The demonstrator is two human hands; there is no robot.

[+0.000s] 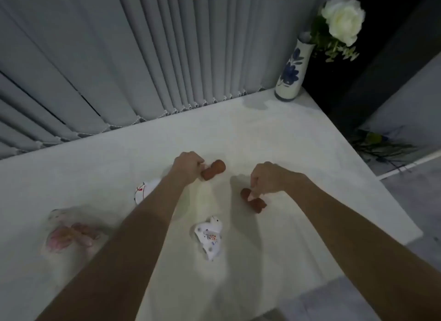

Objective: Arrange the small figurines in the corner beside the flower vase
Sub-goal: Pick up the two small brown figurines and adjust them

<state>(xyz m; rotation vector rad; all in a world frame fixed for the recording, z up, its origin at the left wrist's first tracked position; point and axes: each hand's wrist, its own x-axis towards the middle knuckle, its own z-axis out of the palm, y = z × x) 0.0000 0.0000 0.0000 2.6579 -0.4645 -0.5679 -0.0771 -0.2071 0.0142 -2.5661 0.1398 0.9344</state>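
Head view: a white table fills the middle of the frame, with grey vertical blinds behind it across the upper left. In the upper right, at the table's far corner, stands a white vase with blue flowers painted on it, holding a white rose.

Just above the centre, the left hand is closed around one end of a red-brown figurine; the other end sticks out to the right of the fist. To the right of centre, the right hand points down, its fingertips pinched on a second red-brown figurine that lies on the table. Both are well apart from the vase.

Below the centre lies a white figurine with small coloured marks, touched by neither hand. Another white piece with red lines shows left of centre, partly hidden by the left forearm. At lower left lies a blurred pale pink object; what it is cannot be told.
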